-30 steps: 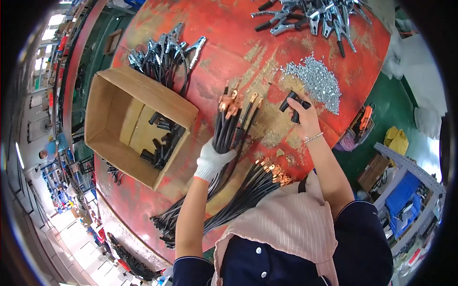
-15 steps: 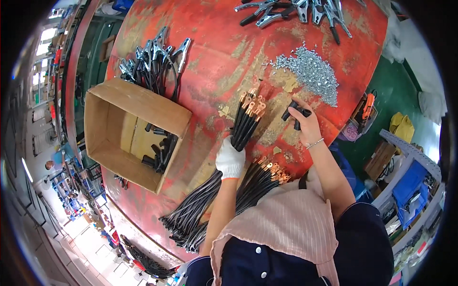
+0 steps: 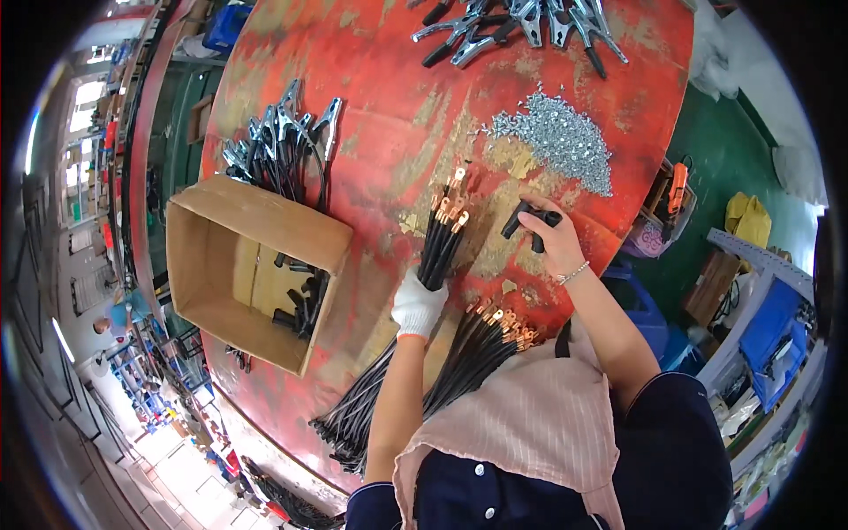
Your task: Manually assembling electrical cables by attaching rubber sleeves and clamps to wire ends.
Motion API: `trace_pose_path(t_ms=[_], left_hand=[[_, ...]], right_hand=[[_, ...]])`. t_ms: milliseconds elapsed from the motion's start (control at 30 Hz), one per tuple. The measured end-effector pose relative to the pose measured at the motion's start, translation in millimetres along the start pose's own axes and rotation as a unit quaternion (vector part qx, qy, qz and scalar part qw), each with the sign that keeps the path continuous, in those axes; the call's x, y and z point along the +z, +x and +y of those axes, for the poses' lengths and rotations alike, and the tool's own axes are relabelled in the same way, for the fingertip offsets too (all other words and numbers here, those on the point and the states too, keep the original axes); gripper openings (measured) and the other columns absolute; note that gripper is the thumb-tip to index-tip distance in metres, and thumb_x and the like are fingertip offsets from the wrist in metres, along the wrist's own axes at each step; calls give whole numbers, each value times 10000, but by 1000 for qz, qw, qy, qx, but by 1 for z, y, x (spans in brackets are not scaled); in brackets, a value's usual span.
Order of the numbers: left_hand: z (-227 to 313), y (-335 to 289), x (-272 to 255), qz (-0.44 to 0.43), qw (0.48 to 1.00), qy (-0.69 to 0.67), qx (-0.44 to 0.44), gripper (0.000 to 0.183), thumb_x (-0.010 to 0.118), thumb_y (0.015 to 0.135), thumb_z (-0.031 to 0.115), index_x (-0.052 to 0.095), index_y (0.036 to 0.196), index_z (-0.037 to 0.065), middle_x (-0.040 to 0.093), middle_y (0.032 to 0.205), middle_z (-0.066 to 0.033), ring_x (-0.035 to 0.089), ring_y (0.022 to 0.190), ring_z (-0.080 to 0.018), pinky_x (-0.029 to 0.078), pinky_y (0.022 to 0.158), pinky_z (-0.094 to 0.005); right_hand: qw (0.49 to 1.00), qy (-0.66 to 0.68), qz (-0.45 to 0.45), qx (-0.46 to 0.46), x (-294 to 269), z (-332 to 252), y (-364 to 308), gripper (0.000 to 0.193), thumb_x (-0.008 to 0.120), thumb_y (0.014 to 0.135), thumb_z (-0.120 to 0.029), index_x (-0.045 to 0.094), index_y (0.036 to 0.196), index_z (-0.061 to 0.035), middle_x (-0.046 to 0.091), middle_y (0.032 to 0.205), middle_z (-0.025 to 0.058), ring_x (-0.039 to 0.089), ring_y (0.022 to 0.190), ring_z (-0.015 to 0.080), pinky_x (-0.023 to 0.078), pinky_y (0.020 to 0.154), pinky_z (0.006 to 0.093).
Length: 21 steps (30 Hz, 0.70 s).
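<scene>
My left hand (image 3: 419,305), in a white knit glove, is closed around a bundle of black cables (image 3: 436,253) with copper ring lugs at their upper ends. One lug stands higher than the others. To the right, my bare right hand (image 3: 560,246) pinches several short black tubular sleeves (image 3: 513,221) between thumb and fingers, apart from the bundle. A second group of black lugged cables (image 3: 473,349) lies close to my body, partly hidden by the apron. Loose cable lengths trail down behind my left forearm.
An open cardboard box (image 3: 256,212) with black sleeves (image 3: 309,305) inside stands at left. Clamps on cables (image 3: 284,132) lie behind it. Small silver metal pieces (image 3: 561,141) are heaped at far right on the red table (image 3: 380,115); more metal clamps (image 3: 526,26) lie at the far edge.
The whole view has shifted slightly. In the bundle, one copper lug now stands clear above the rest, which sat closer together before. Both hands keep their holds.
</scene>
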State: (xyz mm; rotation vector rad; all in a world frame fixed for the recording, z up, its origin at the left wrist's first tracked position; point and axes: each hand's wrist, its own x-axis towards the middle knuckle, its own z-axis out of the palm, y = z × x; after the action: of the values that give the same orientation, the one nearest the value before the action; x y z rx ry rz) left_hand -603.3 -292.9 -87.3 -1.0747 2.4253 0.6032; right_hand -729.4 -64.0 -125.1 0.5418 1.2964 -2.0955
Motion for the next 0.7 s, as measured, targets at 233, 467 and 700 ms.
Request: trace_pose_path(t_ms=[233,467,700], left_hand=[[-16,-24,-43,-25,992,-103,75,482,789,688,262,621,1077,34,709,922,-162,700,883,-297,534,800,-379],[-26,-53,-70,-21,978,-183,97,399,796,703,241,617,990,28,701,846,-139,695,787,-240,529,738,-358],[-27,-59,-73,-23,974,-196,108,423,794,703,242,621,1028,34,706,874,-148,700,804,-238,530,746,-351]], right_hand=[[998,56,5,-39,22,-3,3,441,719,863,-80,572,1275,-27,603,945,21,567,779,94,468,606,241],[980,174,-78,-48,75,-28,-9,437,738,843,-64,578,1247,-22,631,962,27,581,773,80,470,602,234],[977,165,-135,-33,93,-33,-23,374,736,837,-46,613,1190,-26,635,968,21,572,747,80,471,616,232]])
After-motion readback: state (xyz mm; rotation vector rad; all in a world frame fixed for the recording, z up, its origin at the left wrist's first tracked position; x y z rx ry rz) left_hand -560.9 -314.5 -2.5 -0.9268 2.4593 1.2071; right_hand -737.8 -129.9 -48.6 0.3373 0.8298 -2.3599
